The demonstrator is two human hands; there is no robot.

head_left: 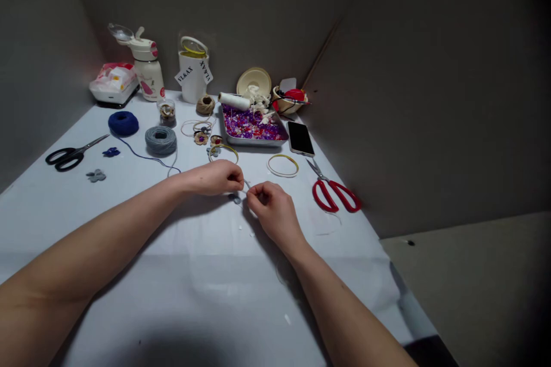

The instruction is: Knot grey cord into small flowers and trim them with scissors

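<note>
My left hand (217,178) and my right hand (273,209) meet over the middle of the white table (193,298). Both are closed in a pinch on a thin pale cord (246,186) stretched between their fingertips. A small grey-blue piece (235,198) lies on the table just below the fingers. What exactly the cord is tied to I cannot make out.
Red scissors (334,192) lie right of my hands, black scissors (71,156) at far left. Behind are a metal tray of purple beads (253,126), a phone (300,138), a ring (283,165), grey yarn (160,139), blue yarn (123,123), a bottle (146,66) and a white cup (192,71).
</note>
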